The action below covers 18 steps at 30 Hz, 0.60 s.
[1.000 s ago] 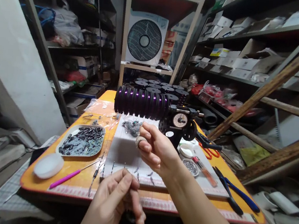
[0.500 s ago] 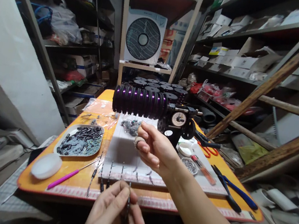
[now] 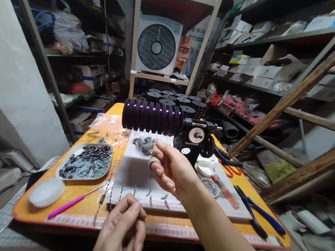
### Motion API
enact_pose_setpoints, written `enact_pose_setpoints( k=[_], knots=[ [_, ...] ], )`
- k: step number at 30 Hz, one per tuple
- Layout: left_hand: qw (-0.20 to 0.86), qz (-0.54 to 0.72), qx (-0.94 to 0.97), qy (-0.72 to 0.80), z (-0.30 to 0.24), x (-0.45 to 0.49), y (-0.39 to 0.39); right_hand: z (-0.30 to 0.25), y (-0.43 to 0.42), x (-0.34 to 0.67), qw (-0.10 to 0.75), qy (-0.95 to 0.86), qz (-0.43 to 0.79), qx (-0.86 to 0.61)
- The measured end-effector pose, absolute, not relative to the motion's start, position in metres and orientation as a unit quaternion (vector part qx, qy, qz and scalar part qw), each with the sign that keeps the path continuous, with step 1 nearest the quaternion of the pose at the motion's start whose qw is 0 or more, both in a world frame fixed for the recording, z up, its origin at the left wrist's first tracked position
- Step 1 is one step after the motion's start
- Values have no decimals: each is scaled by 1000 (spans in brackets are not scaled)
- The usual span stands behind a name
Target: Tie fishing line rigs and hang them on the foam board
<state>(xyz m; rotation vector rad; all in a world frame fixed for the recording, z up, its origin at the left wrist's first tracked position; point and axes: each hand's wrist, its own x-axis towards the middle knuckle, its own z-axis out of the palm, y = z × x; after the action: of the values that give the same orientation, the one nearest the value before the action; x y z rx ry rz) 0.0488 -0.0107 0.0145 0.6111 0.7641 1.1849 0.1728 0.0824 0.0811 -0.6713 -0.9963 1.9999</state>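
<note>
My left hand (image 3: 122, 233) is low at the table's near edge, its fingers pinched together on a thin dark strand that they mostly hide. My right hand (image 3: 172, 171) is raised above the white work mat (image 3: 140, 170), just in front of the black winder (image 3: 196, 136). Its fingers are curled, one is wrapped in a band, and I cannot make out what they hold. A row of black spools with purple thread (image 3: 152, 117) juts left from the winder. Short beaded pieces lie along the mat's near edge.
On the orange table (image 3: 169, 230) are a metal tray of dark beads (image 3: 86, 162), a white lid (image 3: 46, 191), a pink-handled needle (image 3: 72, 203), a small bead dish (image 3: 210, 187), orange scissors (image 3: 231, 169) and blue pliers (image 3: 257, 213). Shelves and a fan (image 3: 156, 46) stand behind, wooden rails at the right.
My left hand has moved down and closer to me, and its fingers have closed tighter on the strand. My right hand has stayed almost still. The view has tilted slightly.
</note>
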Motion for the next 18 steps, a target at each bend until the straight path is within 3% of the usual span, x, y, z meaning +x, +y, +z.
enact_pose_setpoints(
  k=[7,9,14,16,18],
  knots=[
    [735,525,267,337,3,50,-12,80,83,169,398,-419,769,-274],
    [731,530,269,335,-4,53,-11,78,80,173,406,-507,697,-305],
    [712,546,278,342,-13,56,-5,67,80,183,454,-679,330,-473],
    [694,559,294,346,-15,54,-5,61,86,183,428,-701,293,-490],
    [659,567,336,362,-18,49,-8,56,94,181,388,-711,331,-484]
  ],
)
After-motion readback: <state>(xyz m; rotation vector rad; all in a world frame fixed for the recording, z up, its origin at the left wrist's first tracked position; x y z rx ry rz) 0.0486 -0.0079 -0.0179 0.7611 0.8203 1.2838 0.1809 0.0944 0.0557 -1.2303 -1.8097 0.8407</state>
